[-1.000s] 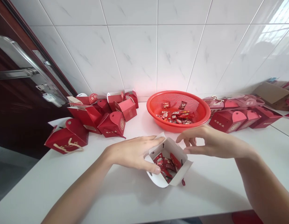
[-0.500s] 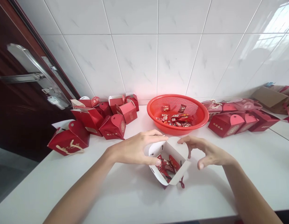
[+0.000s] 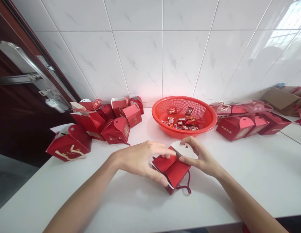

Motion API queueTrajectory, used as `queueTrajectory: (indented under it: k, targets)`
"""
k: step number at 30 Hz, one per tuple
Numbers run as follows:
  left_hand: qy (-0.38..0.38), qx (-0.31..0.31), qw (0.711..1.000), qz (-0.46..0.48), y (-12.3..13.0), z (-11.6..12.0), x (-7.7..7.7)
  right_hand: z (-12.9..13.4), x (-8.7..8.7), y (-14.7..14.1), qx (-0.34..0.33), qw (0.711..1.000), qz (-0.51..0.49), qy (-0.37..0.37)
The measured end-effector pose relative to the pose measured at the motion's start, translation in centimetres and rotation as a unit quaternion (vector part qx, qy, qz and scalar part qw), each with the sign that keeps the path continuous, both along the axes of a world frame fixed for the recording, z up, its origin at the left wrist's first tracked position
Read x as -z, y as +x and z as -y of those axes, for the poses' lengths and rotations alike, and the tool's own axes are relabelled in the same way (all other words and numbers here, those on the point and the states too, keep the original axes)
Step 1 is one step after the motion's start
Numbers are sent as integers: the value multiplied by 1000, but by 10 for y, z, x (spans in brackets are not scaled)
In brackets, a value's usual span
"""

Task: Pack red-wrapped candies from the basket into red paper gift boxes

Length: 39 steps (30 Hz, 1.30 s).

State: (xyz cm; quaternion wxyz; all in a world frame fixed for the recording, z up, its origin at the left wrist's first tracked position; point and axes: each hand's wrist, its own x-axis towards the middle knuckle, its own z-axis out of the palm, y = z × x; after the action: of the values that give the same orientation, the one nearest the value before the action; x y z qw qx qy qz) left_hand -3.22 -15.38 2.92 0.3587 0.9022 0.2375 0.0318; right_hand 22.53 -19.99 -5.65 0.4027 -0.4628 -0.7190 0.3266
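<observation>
A red paper candy box (image 3: 176, 173) stands on the white table in front of me, its two red top flaps folded inward over the opening. The sweets inside are hidden. A dark red cord hangs at its right side. My left hand (image 3: 144, 160) reaches over the box from the left, fingers stretched and apart, fingertips at the red flaps and thumb by the near-left edge. On the far right, my right hand (image 3: 201, 157) has its thumb and forefinger around the white inner side of a rounded flap (image 3: 181, 148) with a small cut-out.
Behind the box is a red plastic basket (image 3: 184, 131) with wrapped sweets. Several red boxes (image 3: 115, 131) stand at the left, some with lids up, and more red boxes (image 3: 235, 127) at the right. A brown carton (image 3: 281, 100) is far right; a door handle (image 3: 19, 79) is left.
The two red flaps have come down over the opening, covering the sweets. My right hand has moved in from beside the box to the white rounded flap. The view has shifted slightly.
</observation>
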Motion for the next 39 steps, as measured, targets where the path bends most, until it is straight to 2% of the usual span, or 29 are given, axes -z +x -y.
queueTrajectory:
  k: [5,8,11,14,19,25,28,34,39]
  targets:
    - [21,-78,997,15,9,-4,13,1,3,-4,28,999,-18,7]
    - [33,-97,995,13,14,-8,21,2,5,-6,29,998,-31,44]
    - [27,-118,992,18,14,-11,26,4,6,-6,-19,995,-48,89]
    - [2,-136,991,8,12,-13,30,6,7,-8,-76,989,-18,122]
    - [-33,-109,993,22,13,-13,33,8,8,-12,-95,989,11,116]
    - [-59,-67,995,39,16,-15,34,7,8,-10,-97,989,-72,84]
    - [-35,-75,996,24,17,-16,33,7,6,-9,-77,989,-107,65]
    - [59,-147,986,-50,18,-8,29,5,3,-9,12,993,-110,39]
    - [107,-195,971,-90,15,-2,24,2,8,-11,17,992,-107,63]
